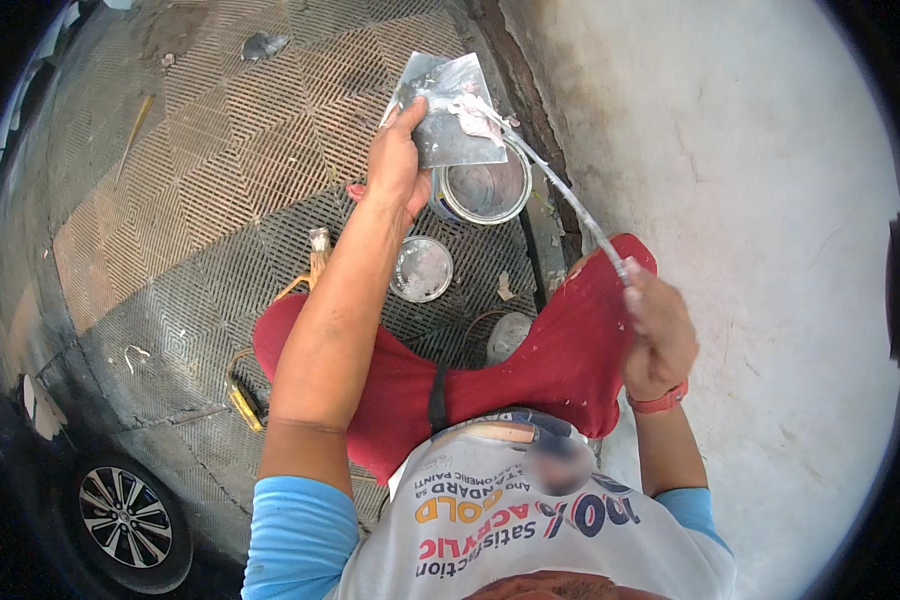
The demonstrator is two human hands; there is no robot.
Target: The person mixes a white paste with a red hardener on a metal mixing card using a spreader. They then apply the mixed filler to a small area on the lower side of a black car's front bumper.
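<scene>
Grey sheet metal: two thin metal plates (448, 140), rectangular and overlapping, smooth-faced with whitish smears, held out over the floor above and partly across the paint can. Left hand (398, 165): clamped on the metal plates at their near-left edge, thumb flat on the upper face. White putty (477, 118): one soft, lumpy mound toward the right side of the upper plate. Slender rod (577, 205): long, pale and paste-streaked, its far end at the putty. Right hand (660, 335): somewhat blurred, closed around the rod's near end; red wristband (658, 399) below it. Paint can (448, 206): round, metal-rimmed, open, coated whitish inside. Round lid (422, 268): flat disc, pale-smeared, lying just nearer the person than the can. Paintbrush (318, 258): pale bristles, beside the left forearm. Yellow-handled tool (243, 403): lying left of the knee, exact kind unclear. Red trousers (595, 310): soft cloth, paint-flecked. Floor tiles (205, 200): ribbed in diamond patterns, tan and dark grey. Wall (730, 150): pale, smooth, faintly stained, at right.
</scene>
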